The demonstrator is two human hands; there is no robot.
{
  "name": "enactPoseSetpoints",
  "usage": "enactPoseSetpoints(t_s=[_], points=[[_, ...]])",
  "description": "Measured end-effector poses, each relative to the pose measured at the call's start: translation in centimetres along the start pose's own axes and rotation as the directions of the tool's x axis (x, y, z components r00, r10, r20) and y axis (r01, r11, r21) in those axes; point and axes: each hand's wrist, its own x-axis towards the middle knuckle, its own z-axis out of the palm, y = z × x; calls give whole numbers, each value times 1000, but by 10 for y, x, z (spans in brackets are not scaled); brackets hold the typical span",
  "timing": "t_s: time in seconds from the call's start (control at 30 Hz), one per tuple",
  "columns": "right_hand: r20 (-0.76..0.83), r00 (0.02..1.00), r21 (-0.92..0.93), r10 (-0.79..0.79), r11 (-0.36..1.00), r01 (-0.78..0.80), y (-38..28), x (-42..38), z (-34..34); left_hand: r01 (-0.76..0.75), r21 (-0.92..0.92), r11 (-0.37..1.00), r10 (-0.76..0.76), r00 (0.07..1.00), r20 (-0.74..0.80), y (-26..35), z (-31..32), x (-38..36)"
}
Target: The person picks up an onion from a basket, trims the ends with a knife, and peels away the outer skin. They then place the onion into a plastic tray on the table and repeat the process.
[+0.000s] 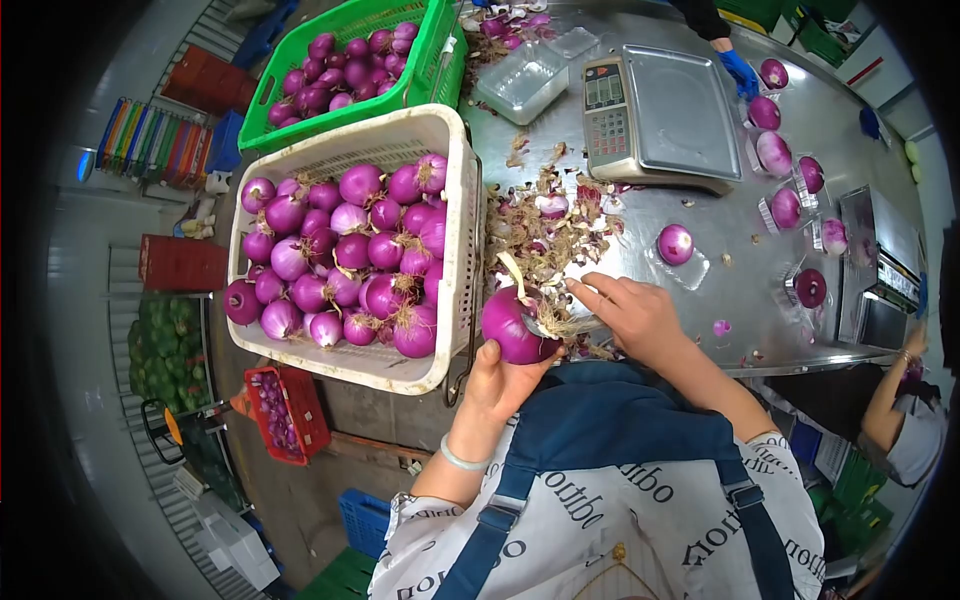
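Observation:
My left hand (492, 385) grips a large purple onion (512, 328) from below, at the table's near edge. A pale dry stalk rises from the onion's top and stringy roots hang at its right side. My right hand (635, 318) is beside those roots, fingers curled, around what looks like a small knife (536, 326). Its silvery blade shows against the onion; the handle is hidden in my palm. Just beyond both hands lies a heap of onion skins and root trimmings (545, 230).
Left of me stands a white crate (455, 180) of purple onions, with a green crate (447, 60) behind it. A scale (685, 110), a clear plastic container (525, 85) and several onions on clear trays (676, 244) occupy the steel table. A co-worker's blue-gloved hand (738, 72) reaches in opposite.

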Motion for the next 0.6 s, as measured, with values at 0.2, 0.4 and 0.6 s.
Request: enactPoseSetpoints(t_s=[0.2, 0.4, 0.6], points=[[36, 999, -50, 18, 999, -16, -8, 4, -1, 17, 56, 998, -19, 1000, 24, 3, 4, 1], [77, 990, -42, 120, 992, -117, -9, -3, 6, -234, 313, 920, 280, 954, -108, 1, 20, -2], [-152, 986, 228, 73, 973, -37, -20, 10, -3, -437, 874, 213, 761, 635, 132, 9, 16, -1]])
